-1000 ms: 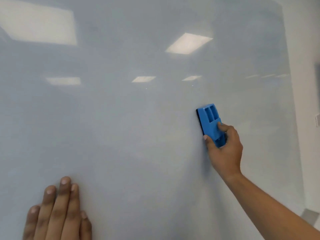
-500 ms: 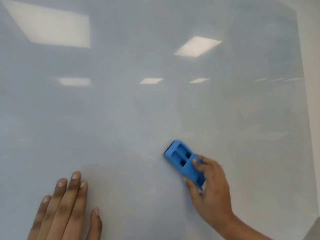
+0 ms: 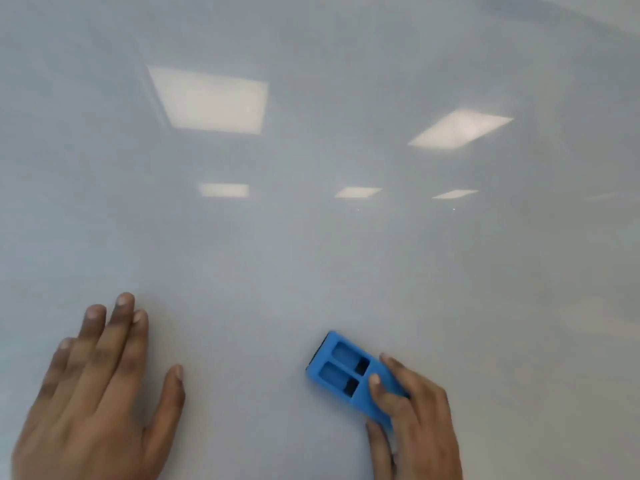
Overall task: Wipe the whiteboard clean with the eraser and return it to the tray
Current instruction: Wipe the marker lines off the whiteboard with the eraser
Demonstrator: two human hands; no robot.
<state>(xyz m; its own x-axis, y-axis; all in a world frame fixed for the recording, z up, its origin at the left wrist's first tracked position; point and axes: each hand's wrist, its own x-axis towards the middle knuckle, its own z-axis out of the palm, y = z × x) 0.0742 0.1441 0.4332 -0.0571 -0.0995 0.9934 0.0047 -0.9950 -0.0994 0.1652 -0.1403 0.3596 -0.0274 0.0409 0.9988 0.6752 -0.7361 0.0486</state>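
Note:
A glossy whiteboard [image 3: 311,254] fills nearly the whole view; no marks show on it, only reflected ceiling lights. My right hand [image 3: 412,417], low and right of centre, grips a blue plastic eraser [image 3: 346,372] that is pressed flat on the board and tilted toward the upper left. The eraser's back has two rectangular recesses. My left hand [image 3: 100,393] lies flat on the board at the lower left, fingers spread, holding nothing. The tray is out of view.
The board's upper right edge meets a pale wall [image 3: 616,12] in the top right corner. Nothing else stands near my hands.
My right hand has carried the eraser from mid-right down and to the left, turning it from nearly upright to tilted. The view has shifted, so my left hand shows more fully.

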